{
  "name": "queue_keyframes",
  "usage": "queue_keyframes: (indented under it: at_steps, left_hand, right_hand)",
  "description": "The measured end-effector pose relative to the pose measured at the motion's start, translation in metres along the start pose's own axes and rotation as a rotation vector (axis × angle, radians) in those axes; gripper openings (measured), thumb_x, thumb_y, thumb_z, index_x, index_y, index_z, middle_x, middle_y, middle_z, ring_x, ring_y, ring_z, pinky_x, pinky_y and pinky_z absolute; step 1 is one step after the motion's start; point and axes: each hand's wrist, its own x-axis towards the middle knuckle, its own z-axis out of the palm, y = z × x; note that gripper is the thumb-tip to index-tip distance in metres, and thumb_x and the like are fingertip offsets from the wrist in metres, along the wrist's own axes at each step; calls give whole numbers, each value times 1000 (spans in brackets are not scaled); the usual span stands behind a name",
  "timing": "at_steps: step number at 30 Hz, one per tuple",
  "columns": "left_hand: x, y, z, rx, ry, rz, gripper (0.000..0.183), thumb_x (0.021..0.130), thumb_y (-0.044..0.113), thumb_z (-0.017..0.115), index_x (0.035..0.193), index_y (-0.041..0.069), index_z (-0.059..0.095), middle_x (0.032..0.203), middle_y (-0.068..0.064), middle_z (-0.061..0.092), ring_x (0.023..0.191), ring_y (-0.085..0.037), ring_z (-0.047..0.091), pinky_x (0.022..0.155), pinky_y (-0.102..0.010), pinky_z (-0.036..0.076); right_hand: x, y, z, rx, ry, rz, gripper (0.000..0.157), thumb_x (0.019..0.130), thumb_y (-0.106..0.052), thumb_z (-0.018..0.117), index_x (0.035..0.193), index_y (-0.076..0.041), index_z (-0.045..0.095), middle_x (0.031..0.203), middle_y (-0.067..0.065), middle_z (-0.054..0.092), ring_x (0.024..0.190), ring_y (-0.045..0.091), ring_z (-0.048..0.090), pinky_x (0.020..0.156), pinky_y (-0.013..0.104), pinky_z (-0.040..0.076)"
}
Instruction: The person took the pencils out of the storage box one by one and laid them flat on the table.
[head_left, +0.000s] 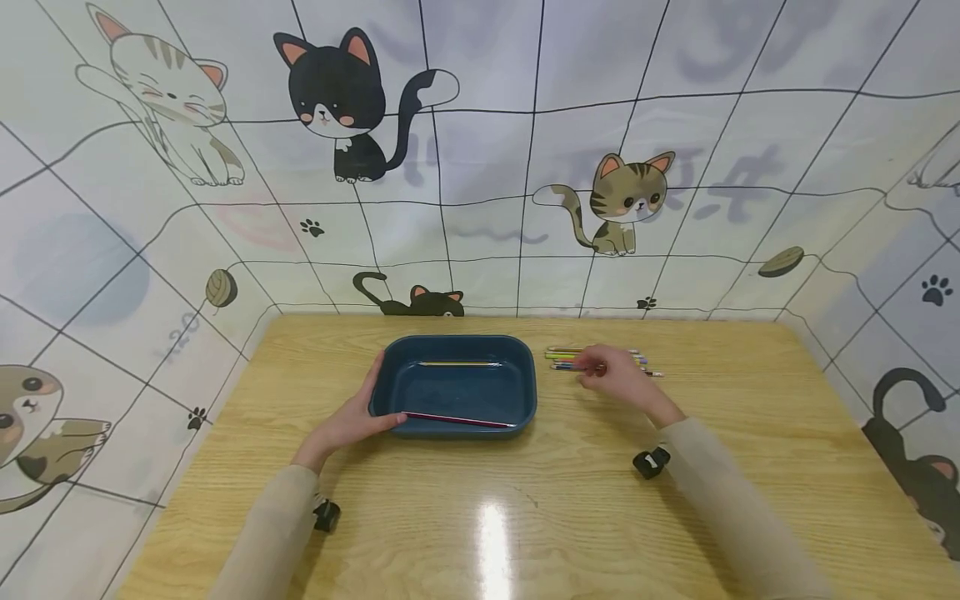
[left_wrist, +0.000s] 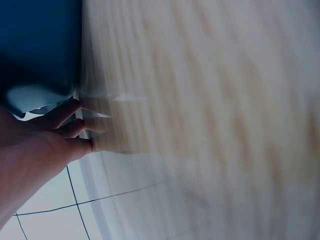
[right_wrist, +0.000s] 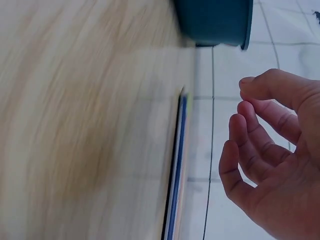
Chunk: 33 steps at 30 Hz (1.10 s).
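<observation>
A dark blue rectangular dish (head_left: pixel 465 390) stands on the table, its side also showing in the left wrist view. My left hand (head_left: pixel 351 423) holds its left end, with the thumb over the front rim and the other fingers along the outside. Inside the dish lie a dark red pencil (head_left: pixel 457 420) near the front and a yellowish pencil (head_left: pixel 459 363) near the back. Right of the dish, several coloured pencils (head_left: pixel 558 357) lie together. Just over them is my right hand (head_left: pixel 617 377), fingers loosely bent. In the right wrist view nothing shows between its thumb and fingertips.
The wooden table (head_left: pixel 420 517) reaches back to a wall covering (head_left: pixel 487 183) printed with cats and grid lines. Similar covering stands at both sides. A small black wrist camera (head_left: pixel 651 462) is on the right wrist, another (head_left: pixel 326 515) on the left.
</observation>
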Motion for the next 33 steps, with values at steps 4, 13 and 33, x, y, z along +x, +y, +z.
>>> queue_keyframes:
  at_steps: [4,13,33]
  left_hand:
    - [0,1,0,-1,1,-1,104,86,13,71,154,6,-7,158,-23,-7,141,-46,2,107,-65,12]
    - [-1,2,1,-17,-6,-9,104,86,14,71,154,7,-7,158,-23,-7,141,-47,2,107,-65,11]
    - [0,1,0,-20,-13,-3,104,86,12,71,154,6,-9,157,-24,-8,141,-46,1,108,-64,12]
  right_hand:
    - [4,-12,9,36,3,-16,15,85,2,68,100,4,68,97,14,66,81,20,58,70,32,49]
    - [12,-30,25,89,22,-84,12,85,1,68,97,3,69,96,15,66,79,18,58,68,32,49]
    - [29,-72,50,153,-52,-173,13,86,-1,70,99,-3,69,92,2,65,80,17,58,71,36,51]
